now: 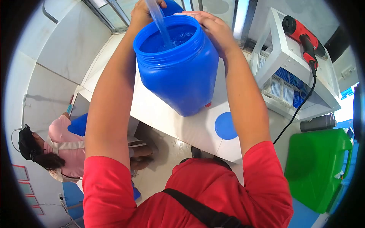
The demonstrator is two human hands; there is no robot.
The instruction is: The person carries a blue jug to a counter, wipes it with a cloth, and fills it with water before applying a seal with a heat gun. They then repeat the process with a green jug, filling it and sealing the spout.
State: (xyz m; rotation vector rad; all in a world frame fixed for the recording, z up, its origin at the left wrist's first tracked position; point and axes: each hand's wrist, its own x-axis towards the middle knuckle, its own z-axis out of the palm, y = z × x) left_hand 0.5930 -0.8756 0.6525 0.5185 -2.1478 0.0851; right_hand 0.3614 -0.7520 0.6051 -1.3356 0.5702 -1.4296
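A blue plastic drum with a wide threaded mouth stands tilted in view on the white counter. A stream of water falls through its mouth, and the water inside is churning. Behind the rim, my left hand is curled at a blue plastic piece, mostly hidden by the stream and the drum. My right hand reaches over the drum's far right side. Its fingers bend over something pale pink that I cannot make out. A flat round blue disc lies on the counter.
Right, a white shelf unit carries a red-and-black power tool with a hanging black cord; white baskets sit below. A green jerrycan is at lower right. A person in pink works at left beside a blue container.
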